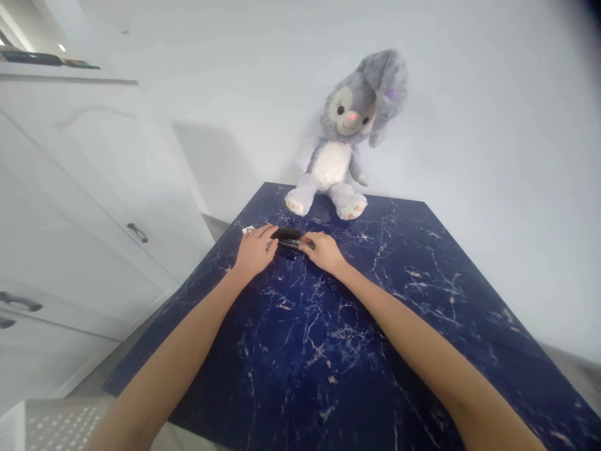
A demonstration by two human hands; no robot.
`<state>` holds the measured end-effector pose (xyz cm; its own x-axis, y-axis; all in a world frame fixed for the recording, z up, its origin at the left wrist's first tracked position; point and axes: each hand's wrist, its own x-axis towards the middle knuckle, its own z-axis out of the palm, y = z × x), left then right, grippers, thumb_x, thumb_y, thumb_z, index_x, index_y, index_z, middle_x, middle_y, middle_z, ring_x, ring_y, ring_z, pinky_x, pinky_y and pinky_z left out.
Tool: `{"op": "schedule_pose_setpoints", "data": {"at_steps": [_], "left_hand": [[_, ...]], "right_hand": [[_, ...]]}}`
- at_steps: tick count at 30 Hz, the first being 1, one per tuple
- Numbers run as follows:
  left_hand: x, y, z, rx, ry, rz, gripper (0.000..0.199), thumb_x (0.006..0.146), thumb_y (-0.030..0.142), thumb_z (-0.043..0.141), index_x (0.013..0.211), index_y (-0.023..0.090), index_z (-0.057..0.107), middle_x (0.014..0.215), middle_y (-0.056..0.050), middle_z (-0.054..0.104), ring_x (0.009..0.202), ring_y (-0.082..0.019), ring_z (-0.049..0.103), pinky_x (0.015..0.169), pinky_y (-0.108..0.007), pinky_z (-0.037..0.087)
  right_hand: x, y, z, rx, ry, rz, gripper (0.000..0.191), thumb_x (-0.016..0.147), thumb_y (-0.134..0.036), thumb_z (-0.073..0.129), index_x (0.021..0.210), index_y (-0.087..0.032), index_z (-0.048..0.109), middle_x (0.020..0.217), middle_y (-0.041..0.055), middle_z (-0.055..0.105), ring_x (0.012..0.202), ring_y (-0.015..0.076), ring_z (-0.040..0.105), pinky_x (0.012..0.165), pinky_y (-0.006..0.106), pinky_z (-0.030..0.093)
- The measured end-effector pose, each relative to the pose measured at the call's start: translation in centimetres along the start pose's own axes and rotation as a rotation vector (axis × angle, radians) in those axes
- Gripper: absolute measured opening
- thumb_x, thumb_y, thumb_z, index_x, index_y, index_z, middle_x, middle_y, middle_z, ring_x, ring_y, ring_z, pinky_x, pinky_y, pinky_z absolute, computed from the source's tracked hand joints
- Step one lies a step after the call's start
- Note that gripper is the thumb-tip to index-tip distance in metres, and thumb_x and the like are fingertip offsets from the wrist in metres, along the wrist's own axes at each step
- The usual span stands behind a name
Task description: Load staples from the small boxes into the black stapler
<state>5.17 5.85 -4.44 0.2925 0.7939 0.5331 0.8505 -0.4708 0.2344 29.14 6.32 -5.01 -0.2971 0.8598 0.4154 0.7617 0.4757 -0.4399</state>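
A slim black case [287, 232] lies on the blue marbled table, its lid apparently raised along the far side. My left hand [256, 248] is closed over the case's left end, fingers on top and thumb at the near side. At the right end, my right hand [323, 249] pinches a thin dark pen-like stick [307, 243] that lies along the case; whether it is inside or just over it I cannot tell. Something shiny shows between the hands, too small to name. A small white piece with dark marks [248, 230] peeks out behind my left hand.
A grey and white plush rabbit [332, 164] sits at the table's [323, 351] back edge, against the white wall. White cabinets [84, 207] with dark handles stand at the left. A white perforated basket [66, 426] is at the lower left.
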Motion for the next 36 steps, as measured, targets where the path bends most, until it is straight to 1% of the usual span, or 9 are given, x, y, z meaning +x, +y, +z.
{"op": "schedule_pose_setpoints", "data": {"at_steps": [7, 11, 15, 18, 22, 25, 27, 32, 36], "left_hand": [[0.6, -0.3, 0.8, -0.020, 0.004, 0.005, 0.039, 0.097, 0.029, 0.047, 0.132, 0.024, 0.063, 0.134, -0.006, 0.067, 0.123, -0.029, 0.059, 0.109, -0.046, 0.039], [-0.3, 0.0, 0.1, 0.006, 0.026, -0.013, 0.046, 0.095, 0.036, 0.050, 0.137, 0.019, 0.059, 0.143, -0.010, 0.059, 0.134, -0.033, 0.048, 0.114, -0.048, 0.034], [-2.3, 0.5, -1.2, 0.116, 0.067, -0.179, 0.064, 0.089, 0.049, 0.059, 0.143, 0.016, 0.051, 0.149, -0.017, 0.051, 0.138, -0.042, 0.039, 0.113, -0.057, 0.033], [-3.0, 0.7, -1.7, 0.110, 0.030, -0.185, 0.052, 0.087, 0.047, 0.063, 0.132, 0.020, 0.060, 0.138, -0.015, 0.060, 0.136, -0.042, 0.040, 0.112, -0.058, 0.034], [-2.5, 1.2, -2.1, -0.003, 0.086, -0.076, 0.048, 0.084, 0.035, 0.066, 0.129, 0.021, 0.061, 0.131, -0.013, 0.062, 0.133, -0.036, 0.047, 0.115, -0.050, 0.037], [-2.4, 2.1, -2.5, -0.159, 0.113, -0.035, 0.057, 0.082, 0.026, 0.064, 0.138, 0.021, 0.053, 0.140, -0.012, 0.055, 0.129, -0.030, 0.053, 0.113, -0.043, 0.043], [-2.6, 2.8, -2.7, -0.252, 0.117, -0.021, 0.062, 0.079, 0.020, 0.063, 0.140, 0.021, 0.050, 0.143, -0.012, 0.052, 0.130, -0.028, 0.054, 0.113, -0.042, 0.044], [-3.6, 4.4, -2.1, -0.485, 0.047, -0.040, 0.072, 0.072, 0.010, 0.059, 0.143, 0.021, 0.049, 0.146, -0.012, 0.050, 0.132, -0.030, 0.054, 0.105, -0.044, 0.053], [-4.6, 5.6, -1.6, -0.592, -0.066, 0.023, 0.072, 0.074, 0.006, 0.056, 0.142, 0.026, 0.053, 0.150, -0.008, 0.050, 0.134, -0.029, 0.054, 0.111, -0.046, 0.049]], "right_hand": [[-1.7, 2.5, -2.6, 0.042, -0.095, -0.161, 0.019, 0.096, -0.027, 0.062, 0.111, -0.022, 0.072, 0.104, 0.0055, 0.075, 0.092, 0.0208, 0.065, 0.090, 0.035, 0.048], [-1.9, 2.9, -3.4, -0.004, -0.175, -0.237, 0.035, 0.096, -0.021, 0.056, 0.130, -0.022, 0.066, 0.103, 0.0087, 0.070, 0.094, 0.0222, 0.063, 0.091, 0.038, 0.048], [-1.9, 3.2, -3.1, 0.214, -0.160, -0.102, 0.024, 0.091, -0.027, 0.062, 0.111, -0.021, 0.072, 0.101, 0.0057, 0.071, 0.086, 0.0190, 0.065, 0.086, 0.036, 0.051], [-2.0, 3.8, -2.4, 0.478, -0.088, 0.086, 0.023, 0.086, -0.035, 0.067, 0.103, -0.019, 0.068, 0.096, 0.0047, 0.073, 0.082, 0.0191, 0.068, 0.082, 0.036, 0.054], [-2.2, 4.2, -2.0, 0.724, 0.227, 0.268, 0.033, 0.084, -0.041, 0.067, 0.108, -0.019, 0.062, 0.104, 0.0086, 0.075, 0.091, 0.0207, 0.070, 0.087, 0.038, 0.055], [-2.9, 3.1, -2.3, 0.754, 0.462, 0.332, 0.039, 0.088, -0.048, 0.064, 0.114, -0.020, 0.057, 0.107, 0.0097, 0.073, 0.087, 0.0201, 0.070, 0.081, 0.037, 0.058], [-3.8, 1.6, -2.4, 0.766, 0.524, 0.374, 0.041, 0.089, -0.052, 0.062, 0.114, -0.020, 0.056, 0.103, 0.0090, 0.072, 0.084, 0.0199, 0.070, 0.077, 0.036, 0.060], [-7.2, -2.7, -1.8, 0.799, 0.408, 0.437, 0.038, 0.087, -0.048, 0.069, 0.114, -0.023, 0.061, 0.103, 0.0076, 0.073, 0.081, 0.0204, 0.071, 0.080, 0.037, 0.060], [-8.8, -4.5, -1.6, 0.846, 0.321, 0.438, 0.030, 0.084, -0.042, 0.075, 0.108, -0.026, 0.069, 0.101, 0.0051, 0.073, 0.075, 0.0190, 0.070, 0.076, 0.036, 0.060]]}}
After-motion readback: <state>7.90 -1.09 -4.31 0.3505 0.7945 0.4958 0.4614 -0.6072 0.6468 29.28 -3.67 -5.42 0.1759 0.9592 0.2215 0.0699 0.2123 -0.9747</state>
